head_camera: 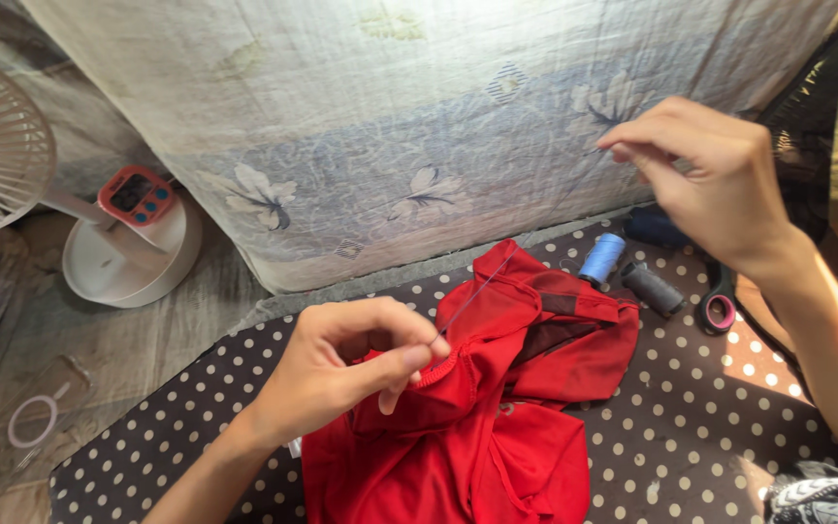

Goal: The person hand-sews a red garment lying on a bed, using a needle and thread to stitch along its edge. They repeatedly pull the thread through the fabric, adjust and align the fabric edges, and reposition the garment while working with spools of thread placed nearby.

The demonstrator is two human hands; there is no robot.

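Observation:
A crumpled red garment (497,408) lies on a dark polka-dot cloth (681,427). My left hand (341,364) pinches the garment's edge between thumb and fingers near its middle. A thin thread (482,286) runs up from that spot toward my right hand (715,180), which is raised at the upper right with its fingertips pinched together, pulling the thread taut. Whether a needle is in those fingers I cannot tell.
A light blue thread spool (601,257), a grey spool (652,287) and a dark blue spool (654,227) lie behind the garment, beside scissors with pink-lined handles (720,306). A floral sheet (390,126) hangs behind. A white fan (12,146) with a red timer (136,194) stands at left.

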